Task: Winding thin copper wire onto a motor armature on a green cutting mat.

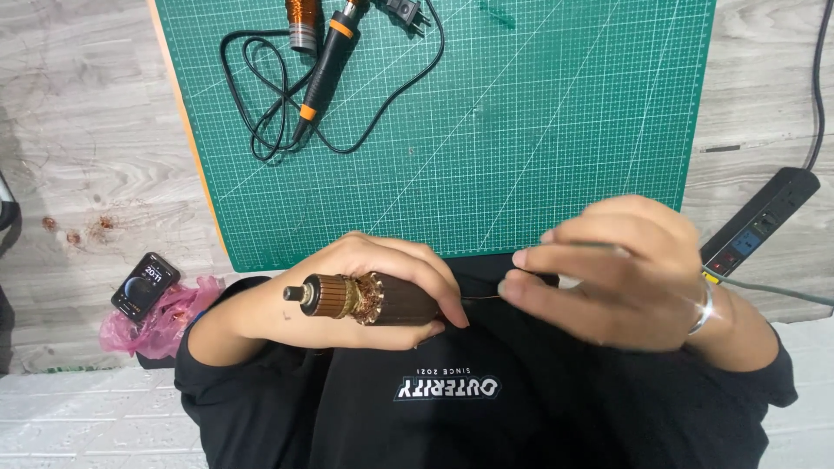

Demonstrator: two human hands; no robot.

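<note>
Armature (373,300): above lap, near mat (521,130) edge; likely heavy, rigid; grip by core, windings fragile.
Left hand (347,295): wrapped round armature.
Right hand (621,274): pinching thin wire (479,298).
Far: soldering iron (326,69) on mat.

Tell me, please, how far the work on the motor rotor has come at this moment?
Done: windings already sit on the motor rotor. In hand: the left hand grips the rotor, and the right hand pinches a thin wire running from it. Left: that wire end is loose, and the soldering iron lies untouched on the green cutting mat.
</note>
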